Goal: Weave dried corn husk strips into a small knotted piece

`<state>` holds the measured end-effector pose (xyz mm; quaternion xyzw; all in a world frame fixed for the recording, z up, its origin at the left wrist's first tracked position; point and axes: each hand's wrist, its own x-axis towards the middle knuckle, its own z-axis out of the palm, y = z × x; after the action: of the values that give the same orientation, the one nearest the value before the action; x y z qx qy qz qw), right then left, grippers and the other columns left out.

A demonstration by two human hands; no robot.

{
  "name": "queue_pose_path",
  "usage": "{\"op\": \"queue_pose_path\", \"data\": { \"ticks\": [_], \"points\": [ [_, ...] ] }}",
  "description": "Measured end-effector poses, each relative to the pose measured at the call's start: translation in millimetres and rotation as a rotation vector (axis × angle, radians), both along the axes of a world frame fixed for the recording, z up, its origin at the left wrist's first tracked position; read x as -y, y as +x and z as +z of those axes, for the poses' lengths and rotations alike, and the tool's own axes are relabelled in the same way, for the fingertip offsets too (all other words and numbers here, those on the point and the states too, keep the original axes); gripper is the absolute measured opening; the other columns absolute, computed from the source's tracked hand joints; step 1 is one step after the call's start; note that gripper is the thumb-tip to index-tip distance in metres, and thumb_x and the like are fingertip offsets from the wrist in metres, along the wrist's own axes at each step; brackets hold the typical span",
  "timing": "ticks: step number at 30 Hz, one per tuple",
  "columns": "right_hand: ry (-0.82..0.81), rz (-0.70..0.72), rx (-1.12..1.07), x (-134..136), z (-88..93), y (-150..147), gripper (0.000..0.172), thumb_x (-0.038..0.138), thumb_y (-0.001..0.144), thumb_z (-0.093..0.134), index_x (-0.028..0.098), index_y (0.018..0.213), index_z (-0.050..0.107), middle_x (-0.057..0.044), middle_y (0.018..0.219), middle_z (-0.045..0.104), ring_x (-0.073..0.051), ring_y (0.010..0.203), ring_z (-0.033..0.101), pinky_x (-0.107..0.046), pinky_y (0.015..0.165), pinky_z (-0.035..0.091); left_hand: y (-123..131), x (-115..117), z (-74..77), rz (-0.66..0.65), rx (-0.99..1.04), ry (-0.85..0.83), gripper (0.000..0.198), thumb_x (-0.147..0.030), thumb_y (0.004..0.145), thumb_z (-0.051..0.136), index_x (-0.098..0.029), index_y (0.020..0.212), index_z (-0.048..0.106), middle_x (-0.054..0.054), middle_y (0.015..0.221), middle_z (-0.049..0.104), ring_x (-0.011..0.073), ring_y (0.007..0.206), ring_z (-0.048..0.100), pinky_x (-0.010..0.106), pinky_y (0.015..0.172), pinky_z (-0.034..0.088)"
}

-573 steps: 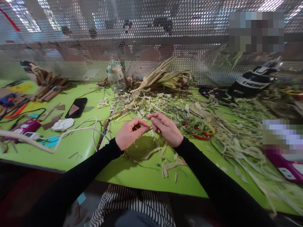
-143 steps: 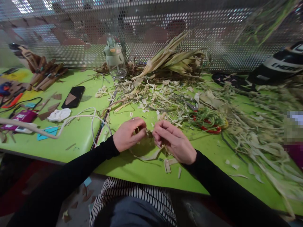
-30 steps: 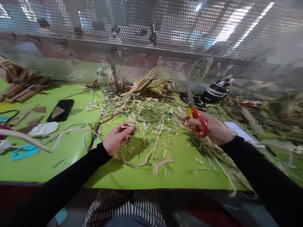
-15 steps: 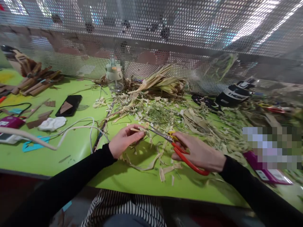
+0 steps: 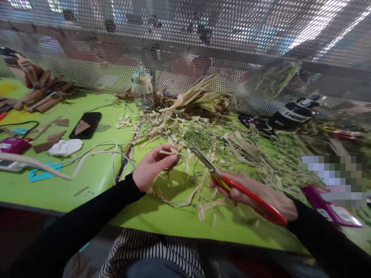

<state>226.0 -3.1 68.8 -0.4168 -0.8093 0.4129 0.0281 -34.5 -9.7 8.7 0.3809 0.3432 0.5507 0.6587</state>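
Between thumb and fingers, my left hand [image 5: 155, 166] pinches a small piece of dried husk [image 5: 177, 151] with a pale stalk and ragged ends. My right hand [image 5: 249, 193] grips scissors [image 5: 214, 170] with a red and yellow handle. Their blades point up and left, apart from the piece, and look nearly closed. Under and around both hands lie husk scraps [image 5: 205, 210] and a long curled strip. Beyond them is a heap of shredded green bits [image 5: 198, 137], with a bundle of dry husks [image 5: 199, 96] behind it.
A clear bottle [image 5: 142, 88] stands by the perforated metal screen [image 5: 179, 34]. On the left lie a phone [image 5: 86, 125], a white cable [image 5: 95, 152], a crumpled tissue [image 5: 65, 147] and brown strip bundles [image 5: 49, 94]. A black bottle [image 5: 294, 112] and a purple packet [image 5: 330, 206] are at right.
My right hand has drawn the scissors right, away from the piece in my left hand, and the blades have come closer together. My left hand keeps its pinch. The view has shifted slightly.
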Motion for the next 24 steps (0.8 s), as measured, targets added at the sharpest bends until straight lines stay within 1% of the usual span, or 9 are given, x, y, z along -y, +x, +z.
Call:
{"op": "queue_pose_path", "data": {
  "ticks": [3, 7, 11, 12, 14, 16, 18, 21, 24],
  "points": [
    [-0.185, 0.005, -0.043, 6, 1.3, 8, 0.059, 0.075, 0.074, 0.044, 0.024, 0.098, 0.061, -0.006, 0.076, 0.06, -0.017, 0.059, 0.057, -0.03, 0.053, 0.052, -1, 0, 1.8, -0.012, -0.001, 0.004, 0.026, -0.026, 0.069, 0.075, -0.019, 0.093, 0.066, -0.002, 0.072, 0.062, 0.0063, 0.063, 0.052, 0.018, 0.06, 0.041],
    [-0.237, -0.049, -0.071, 19, 1.1, 8, 0.055, 0.07, 0.078, 0.046, 0.02, 0.097, 0.062, -0.003, 0.069, 0.056, -0.014, 0.055, 0.055, -0.026, 0.048, 0.05, -1, 1, 2.5, 0.004, 0.028, 0.006, 0.023, -0.028, 0.068, 0.076, -0.017, 0.085, 0.064, -0.002, 0.071, 0.06, 0.0062, 0.06, 0.052, 0.018, 0.057, 0.041],
    [-0.285, -0.09, -0.152, 25, -3.1, 2, 0.057, 0.069, 0.08, 0.044, 0.017, 0.097, 0.059, -0.001, 0.067, 0.05, -0.011, 0.054, 0.05, -0.024, 0.048, 0.048, -3, 4, 2.5, -0.053, 0.002, -0.008, 0.025, -0.029, 0.068, 0.076, -0.018, 0.085, 0.062, -0.002, 0.068, 0.061, 0.0068, 0.057, 0.051, 0.02, 0.056, 0.041],
    [-0.312, -0.078, -0.165, 24, -4.1, 0, 0.059, 0.07, 0.079, 0.044, 0.016, 0.098, 0.059, -0.001, 0.067, 0.049, -0.011, 0.054, 0.049, -0.024, 0.049, 0.048, -3, 4, 2.9, -0.07, -0.006, 0.0, 0.025, -0.029, 0.068, 0.076, -0.018, 0.086, 0.061, -0.001, 0.071, 0.063, 0.0068, 0.057, 0.051, 0.02, 0.055, 0.041],
    [-0.376, -0.032, -0.179, 21, -5.6, 0, 0.062, 0.072, 0.078, 0.044, 0.016, 0.1, 0.058, -0.001, 0.068, 0.049, -0.011, 0.056, 0.049, -0.025, 0.051, 0.049, -4, 6, 4.2, -0.097, -0.014, 0.029, 0.023, -0.028, 0.069, 0.076, -0.018, 0.083, 0.06, 0.002, 0.088, 0.067, 0.0063, 0.058, 0.053, 0.02, 0.056, 0.042],
    [-0.423, 0.017, -0.188, 18, -6.3, 0, 0.063, 0.072, 0.078, 0.043, 0.016, 0.102, 0.057, -0.001, 0.07, 0.049, -0.011, 0.057, 0.05, -0.025, 0.053, 0.05, -4, 7, 5.4, -0.121, -0.022, 0.063, 0.022, -0.026, 0.069, 0.075, -0.017, 0.077, 0.057, 0.004, 0.11, 0.064, 0.0062, 0.063, 0.055, 0.021, 0.058, 0.045],
    [-0.439, 0.047, -0.193, 16, -6.7, 1, 0.062, 0.071, 0.08, 0.042, 0.016, 0.103, 0.056, -0.001, 0.07, 0.05, -0.011, 0.057, 0.051, -0.025, 0.053, 0.05, -4, 8, 5.3, -0.164, -0.03, 0.096, 0.022, -0.024, 0.07, 0.074, -0.016, 0.074, 0.054, 0.005, 0.121, 0.06, 0.0063, 0.066, 0.057, 0.021, 0.06, 0.046],
    [-0.44, 0.058, -0.199, 18, -7.3, 1, 0.062, 0.07, 0.08, 0.042, 0.015, 0.102, 0.056, -0.001, 0.069, 0.049, -0.01, 0.056, 0.051, -0.025, 0.052, 0.05, -3, 8, 1.7, -0.227, -0.017, 0.154, 0.022, -0.022, 0.073, 0.071, -0.016, 0.075, 0.05, 0.007, 0.117, 0.062, 0.0057, 0.064, 0.056, 0.019, 0.058, 0.045],
    [-0.473, 0.046, -0.237, 25, -8.9, -3, 0.063, 0.071, 0.08, 0.041, 0.013, 0.1, 0.057, 0.001, 0.067, 0.048, -0.008, 0.052, 0.048, -0.024, 0.05, 0.048, -3, 9, -2.5, -0.233, 0.026, 0.196, 0.023, -0.022, 0.076, 0.07, -0.016, 0.078, 0.048, 0.007, 0.103, 0.066, 0.0057, 0.06, 0.055, 0.019, 0.056, 0.045]
  ]
}}
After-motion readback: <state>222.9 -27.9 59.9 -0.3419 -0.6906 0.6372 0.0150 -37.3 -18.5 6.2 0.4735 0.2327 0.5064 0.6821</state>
